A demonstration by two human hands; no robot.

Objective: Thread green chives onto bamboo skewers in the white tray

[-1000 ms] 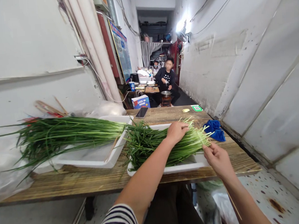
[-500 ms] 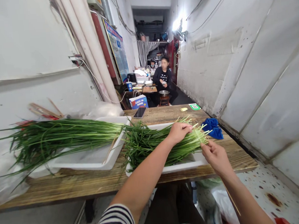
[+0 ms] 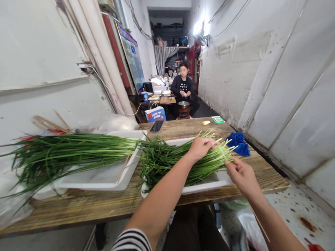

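A thick bunch of green chives [image 3: 170, 159] lies across a white tray [image 3: 189, 191], its pale stalk ends pointing right. My left hand [image 3: 202, 147] reaches over the bunch, thumb and fingers pinched at the stalks on the far side. On the near side, my right hand [image 3: 242, 174] is closed, its fingertips against the stalk ends. A thin straw-coloured strip [image 3: 260, 224] trails out below my right wrist; its upper part is hidden behind the hand. What exactly lies between the fingertips is too small to make out clearly.
More long chives [image 3: 80, 150] rest on a second white tray [image 3: 103, 185] at left. A phone [image 3: 157, 126], a blue cloth [image 3: 238, 143] and a green QR card [image 3: 218, 119] are on the wooden table [image 3: 76, 212]. Beyond sits a person [image 3: 182, 86] behind a metal bowl [image 3: 184, 104].
Both my hands and the chives stay practically where they were. The seated person in the background has shifted slightly, head and hands.
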